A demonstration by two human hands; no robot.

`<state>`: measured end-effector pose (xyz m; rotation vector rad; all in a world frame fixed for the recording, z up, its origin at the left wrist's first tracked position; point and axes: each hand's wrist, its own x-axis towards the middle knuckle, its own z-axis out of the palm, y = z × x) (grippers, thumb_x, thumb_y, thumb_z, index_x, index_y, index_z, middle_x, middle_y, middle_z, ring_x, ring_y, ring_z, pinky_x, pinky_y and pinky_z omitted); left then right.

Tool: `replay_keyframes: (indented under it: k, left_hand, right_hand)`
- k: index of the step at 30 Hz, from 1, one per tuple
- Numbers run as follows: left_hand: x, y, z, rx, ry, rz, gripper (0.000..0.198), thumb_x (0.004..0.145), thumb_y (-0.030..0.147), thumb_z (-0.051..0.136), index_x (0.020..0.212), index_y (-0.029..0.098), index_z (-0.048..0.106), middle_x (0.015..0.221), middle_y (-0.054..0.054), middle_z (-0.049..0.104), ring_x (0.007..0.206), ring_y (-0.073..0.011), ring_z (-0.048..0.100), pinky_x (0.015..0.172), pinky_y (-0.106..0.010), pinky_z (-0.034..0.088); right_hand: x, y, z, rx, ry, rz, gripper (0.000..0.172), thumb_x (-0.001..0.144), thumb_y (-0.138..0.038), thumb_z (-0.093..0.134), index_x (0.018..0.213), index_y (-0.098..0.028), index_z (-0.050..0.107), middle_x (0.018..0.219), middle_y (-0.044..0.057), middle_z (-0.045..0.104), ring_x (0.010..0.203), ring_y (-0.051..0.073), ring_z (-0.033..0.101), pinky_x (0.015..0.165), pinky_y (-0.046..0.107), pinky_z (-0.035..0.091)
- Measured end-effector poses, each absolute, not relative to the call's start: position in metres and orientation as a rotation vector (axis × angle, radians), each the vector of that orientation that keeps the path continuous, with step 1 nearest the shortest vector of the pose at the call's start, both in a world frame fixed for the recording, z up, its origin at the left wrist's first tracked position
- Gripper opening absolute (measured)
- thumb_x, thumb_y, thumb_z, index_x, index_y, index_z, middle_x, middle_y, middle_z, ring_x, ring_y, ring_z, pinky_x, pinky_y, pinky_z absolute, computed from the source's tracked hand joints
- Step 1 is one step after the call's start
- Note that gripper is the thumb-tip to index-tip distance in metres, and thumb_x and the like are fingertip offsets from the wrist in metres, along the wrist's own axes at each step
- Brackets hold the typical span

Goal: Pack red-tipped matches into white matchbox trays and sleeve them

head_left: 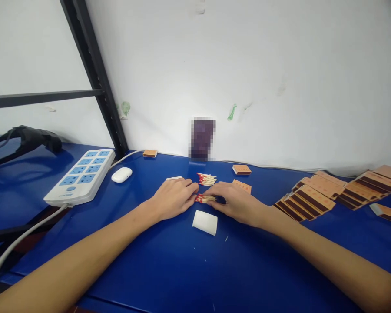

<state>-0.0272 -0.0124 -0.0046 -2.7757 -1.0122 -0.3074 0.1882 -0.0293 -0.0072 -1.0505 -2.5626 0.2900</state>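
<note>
Between my two hands lies a small bundle of red-headed matches (202, 198) on the blue table. My left hand (174, 198) rests low on the table with its fingers pressed together, their tips against the red heads. From the other side, my right hand (237, 202) closes its thumb and fingers around the wooden ends. A second pile of matches (207, 179) lies just beyond. In front of the hands sits a white matchbox tray (205, 222), apparently bottom up. Something white and flat (173, 178) is partly hidden behind my left hand. An orange matchbox sleeve (243, 186) shows behind my right hand.
Matchboxes (241, 170) stand near the wall. Flattened matchbox sleeves (313, 195) spread over the right side. To the left are a white earbud case (121, 174), a power strip (83, 176) with its cable, and a black metal frame (99, 82). A blurred dark rectangle (202, 138) leans against the wall.
</note>
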Motion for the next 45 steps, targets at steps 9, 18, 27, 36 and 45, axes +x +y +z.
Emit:
replay_keyframes:
  k: [9,18,27,36,45]
  left_hand:
    - [-0.024,-0.018,-0.003,-2.937,-1.021,-0.388,0.027,0.096,0.026,0.035,0.107,0.018,0.059,0.092,-0.004,0.056,0.083,-0.0175,0.054,0.068,-0.03,0.043]
    - [-0.026,-0.017,-0.003,-3.008,-1.004,-0.386,0.034,0.097,0.04,0.04,0.108,0.02,0.065,0.094,-0.004,0.057,0.087,-0.0173,0.055,0.074,-0.03,0.044]
    - [-0.019,-0.019,0.001,-2.945,-0.988,-0.286,0.032,0.098,0.034,0.038,0.101,0.014,0.063,0.089,-0.006,0.057,0.081,-0.0175,0.056,0.071,-0.029,0.045]
    - [-0.017,-0.017,0.0,-2.899,-0.995,-0.187,0.029,0.099,0.031,0.035,0.1,0.014,0.058,0.094,-0.006,0.056,0.085,-0.0181,0.057,0.075,-0.03,0.046]
    - [-0.013,-0.015,-0.002,-2.915,-0.926,-0.02,0.017,0.098,0.02,0.032,0.103,0.013,0.048,0.095,-0.008,0.057,0.082,-0.0201,0.057,0.071,-0.032,0.045]
  right_hand:
    - [0.184,-0.033,-0.006,-1.092,-2.499,0.316,0.012,0.088,-0.022,0.054,0.094,-0.022,0.064,0.091,0.001,0.07,0.083,0.016,0.062,0.076,0.03,0.045]
    - [0.181,-0.034,-0.007,-1.223,-2.367,0.419,0.011,0.085,-0.025,0.057,0.09,-0.022,0.067,0.083,0.001,0.07,0.075,0.015,0.061,0.066,0.028,0.044]
    - [0.18,-0.036,-0.007,-1.26,-2.364,0.354,0.012,0.086,-0.026,0.058,0.092,-0.022,0.066,0.088,0.002,0.071,0.08,0.018,0.063,0.07,0.03,0.045]
    - [0.179,-0.033,-0.008,-1.306,-2.339,0.349,0.007,0.084,-0.024,0.058,0.086,-0.022,0.065,0.078,0.0,0.069,0.068,0.015,0.058,0.061,0.027,0.04]
    - [0.177,-0.033,-0.01,-1.277,-2.257,0.405,0.006,0.078,-0.017,0.06,0.081,-0.021,0.064,0.066,-0.004,0.064,0.056,0.011,0.052,0.056,0.023,0.038]
